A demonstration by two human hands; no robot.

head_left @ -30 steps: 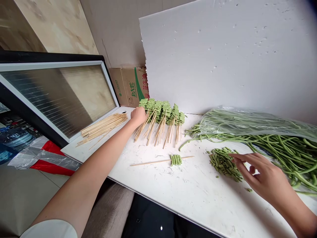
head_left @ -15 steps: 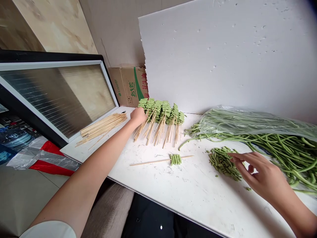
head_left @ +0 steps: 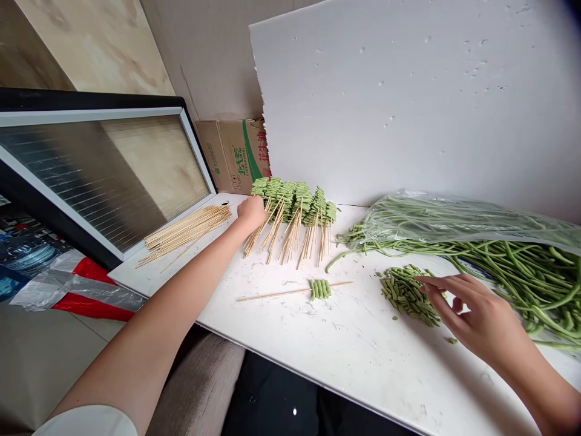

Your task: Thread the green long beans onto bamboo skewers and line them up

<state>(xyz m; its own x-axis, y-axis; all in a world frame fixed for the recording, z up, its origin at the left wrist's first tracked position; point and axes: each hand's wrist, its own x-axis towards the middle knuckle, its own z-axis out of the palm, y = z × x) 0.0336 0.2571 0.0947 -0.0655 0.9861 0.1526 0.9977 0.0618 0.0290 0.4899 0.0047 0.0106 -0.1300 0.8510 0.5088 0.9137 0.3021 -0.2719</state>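
At the left end of several stacked green bean skewers (head_left: 302, 197), my left hand (head_left: 252, 213) is closed, its fingertips mostly hidden at the sticks there. Over a heap of cut green bean pieces (head_left: 402, 297) hovers my right hand (head_left: 472, 309), palm down. Its thumb and index finger are stretched out close to each other, and I see nothing between them. Between the hands a single skewer (head_left: 272, 295) lies on the white tabletop (head_left: 345, 345), with a short row of bean pieces (head_left: 321, 289) threaded on it.
Bare bamboo skewers (head_left: 188, 230) lie in a bundle at the left. Long beans (head_left: 508, 266) fill the right side, partly under a clear plastic bag (head_left: 449, 218). A cardboard box (head_left: 233, 154), a white foam board (head_left: 399, 103) and a framed glass panel (head_left: 113, 175) stand behind.
The view has shifted slightly. Both hands stay in nearly the same places, the left at the stacked skewers and the right over the cut bean pieces.
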